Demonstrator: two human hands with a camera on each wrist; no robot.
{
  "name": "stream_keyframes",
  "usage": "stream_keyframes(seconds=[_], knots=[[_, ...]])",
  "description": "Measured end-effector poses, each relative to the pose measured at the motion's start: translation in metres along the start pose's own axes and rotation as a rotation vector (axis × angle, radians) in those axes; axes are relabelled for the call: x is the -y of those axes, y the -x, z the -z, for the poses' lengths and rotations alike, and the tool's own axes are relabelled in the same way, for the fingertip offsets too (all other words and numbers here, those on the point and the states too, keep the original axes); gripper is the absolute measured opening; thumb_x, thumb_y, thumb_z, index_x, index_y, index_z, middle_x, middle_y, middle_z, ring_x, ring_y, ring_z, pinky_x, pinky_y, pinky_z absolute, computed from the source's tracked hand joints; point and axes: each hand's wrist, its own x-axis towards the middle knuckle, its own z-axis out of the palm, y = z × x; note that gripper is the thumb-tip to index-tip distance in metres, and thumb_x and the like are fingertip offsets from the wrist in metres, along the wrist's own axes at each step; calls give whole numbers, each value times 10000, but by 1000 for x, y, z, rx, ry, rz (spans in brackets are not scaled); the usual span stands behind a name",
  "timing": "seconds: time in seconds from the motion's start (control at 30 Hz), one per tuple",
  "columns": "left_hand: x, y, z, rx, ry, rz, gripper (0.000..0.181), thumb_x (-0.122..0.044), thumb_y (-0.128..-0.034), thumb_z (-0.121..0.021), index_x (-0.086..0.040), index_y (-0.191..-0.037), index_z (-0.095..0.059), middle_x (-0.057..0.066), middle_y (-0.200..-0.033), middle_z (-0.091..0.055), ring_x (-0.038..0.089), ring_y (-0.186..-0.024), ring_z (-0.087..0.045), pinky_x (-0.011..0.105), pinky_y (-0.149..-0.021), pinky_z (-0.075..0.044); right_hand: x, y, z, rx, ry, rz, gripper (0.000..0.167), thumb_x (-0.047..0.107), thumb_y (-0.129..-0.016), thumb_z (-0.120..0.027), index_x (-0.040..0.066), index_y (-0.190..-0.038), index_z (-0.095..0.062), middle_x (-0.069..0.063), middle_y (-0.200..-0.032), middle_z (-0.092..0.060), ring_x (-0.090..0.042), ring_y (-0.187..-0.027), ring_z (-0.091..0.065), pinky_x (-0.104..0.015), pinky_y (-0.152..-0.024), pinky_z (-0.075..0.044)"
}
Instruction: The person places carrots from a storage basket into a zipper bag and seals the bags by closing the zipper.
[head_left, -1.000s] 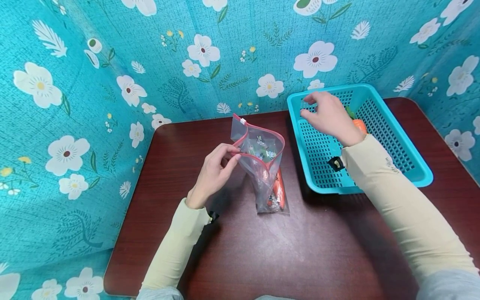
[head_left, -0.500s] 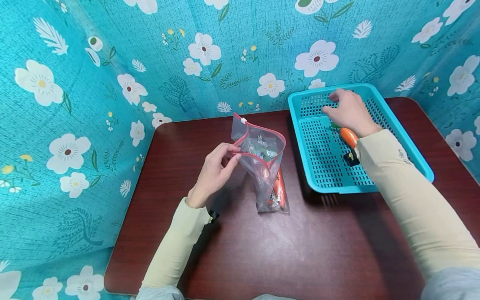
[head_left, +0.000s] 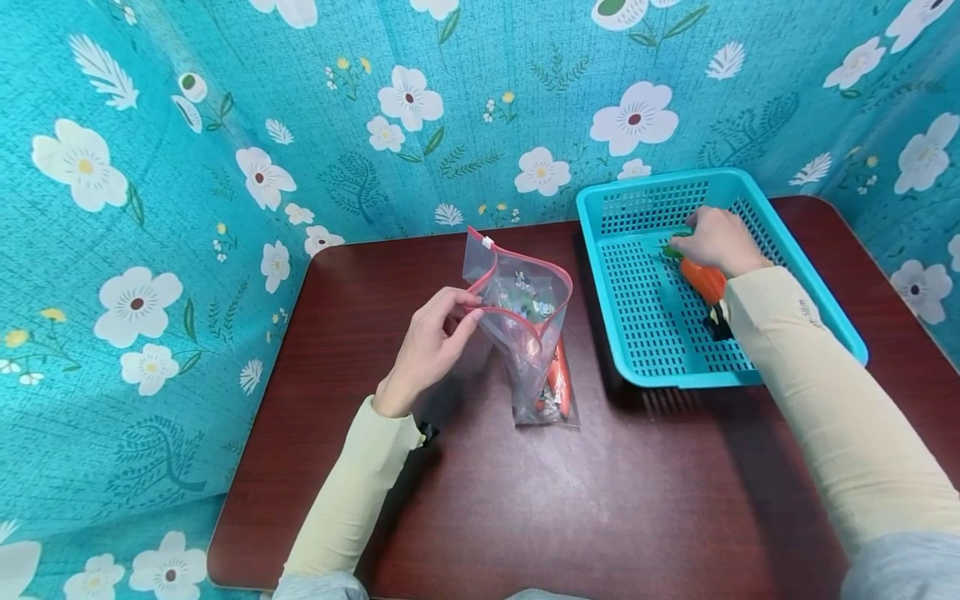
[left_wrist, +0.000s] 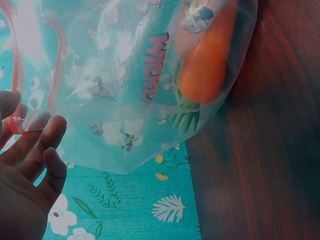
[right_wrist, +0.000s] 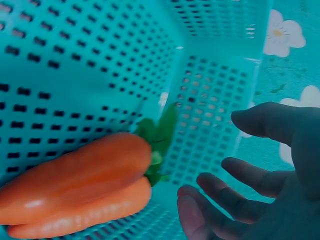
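Note:
In the head view my left hand [head_left: 431, 346] pinches the pink-edged mouth of a clear zip bag [head_left: 508, 337], which gapes open at the table's middle. A carrot [left_wrist: 207, 70] with a green top is visible through its printed plastic in the left wrist view. My right hand [head_left: 722, 240] reaches down into a turquoise basket [head_left: 606, 312]. Its fingers are parted and loosely bent in the right wrist view, apart from two carrots [right_wrist: 85, 175] lying side by side. Their green tops [right_wrist: 157, 145] point towards the hand.
The dark red-brown table [head_left: 337, 333] reaches from the left to behind the basket. A turquoise flowered cloth [head_left: 450, 83] hangs along its back and left sides. A white slider [head_left: 488, 242] sits at one end of the bag's zip.
My right hand has moved rightwards and down into the basket, over the carrots' leafy ends. The left hand and the bag have stayed in place.

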Motion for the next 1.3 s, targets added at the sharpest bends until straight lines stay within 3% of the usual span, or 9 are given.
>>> stream_keyframes(seconds=[0.23, 0.37, 0.43, 0.5, 0.6, 0.67, 0.87, 1.3], knots=[[0, 1, 1, -3, -2, 0, 229, -99, -884, -684, -90, -1105, -623, 26, -1005, -631, 91, -794, -564, 319, -625, -520, -15, -8, -12, 8, 62, -24, 638, 276, -945, -536, -162, -1370, -346, -401, -1287, -423, -498, -1080, -448, -618, -888, -414], [0, 2, 1, -4, 3, -5, 240, -102, -880, -691, -96, -1110, -624, 28, -1007, -633, 96, -796, -562, 327, -623, -516, -19, -8, -18, -15, 95, -12, 480, 253, -914, -569, -122, -1202, -485, -296, -934, -501, -393, -832, -464, -509, -712, -421], [1, 3, 1, -3, 4, -4, 244, -108, -879, -693, -103, -1113, -623, 28, -1008, -634, 97, -797, -562, 313, -624, -515, -19, -7, -20, -14, 101, -16, 404, 250, -909, -572, -95, -1108, -505, -257, -880, -484, -381, -809, -455, -494, -694, -403], [1, 3, 1, -2, 2, -4, 247, -113, -879, -694, -104, -1115, -621, 27, -1008, -634, 96, -796, -560, 286, -624, -511, -19, -6, -21, 2, 102, -33, 404, 256, -916, -565, -112, -1063, -483, -289, -951, -488, -425, -881, -459, -538, -743, -409], [2, 3, 1, -1, -7, -3, 246, -118, -881, -692, -106, -1114, -617, 23, -1013, -633, 89, -797, -558, 246, -626, -505, -19, -6, -23, 22, 100, -60, 526, 261, -931, -552, -150, -1234, -427, -375, -1175, -426, -507, -1065, -407, -630, -878, -377], [2, 4, 1, -2, -12, -2, 245, -114, -881, -691, -107, -1114, -616, 20, -1016, -631, 84, -798, -556, 236, -628, -504, -19, -6, -24, 25, 101, -70, 559, 256, -931, -551, -154, -1279, -399, -394, -1225, -384, -524, -1111, -372, -650, -921, -352], [2, 4, 1, -2, -18, -2, 240, -116, -886, -685, -108, -1115, -617, 19, -1008, -630, 83, -794, -554, 234, -628, -503, -21, -7, -30, 10, 110, -73, 469, 229, -913, -569, -137, -1177, -442, -375, -1139, -404, -489, -1026, -402, -627, -862, -379], [1, 3, 1, -4, -22, 3, 245, -106, -876, -696, -105, -1109, -617, 21, -996, -630, 85, -772, -551, 225, -619, -498, -25, -10, -36, 0, 143, -114, 416, 217, -910, -563, -122, -1115, -438, -374, -1089, -410, -522, -1002, -436, -631, -849, -399]])
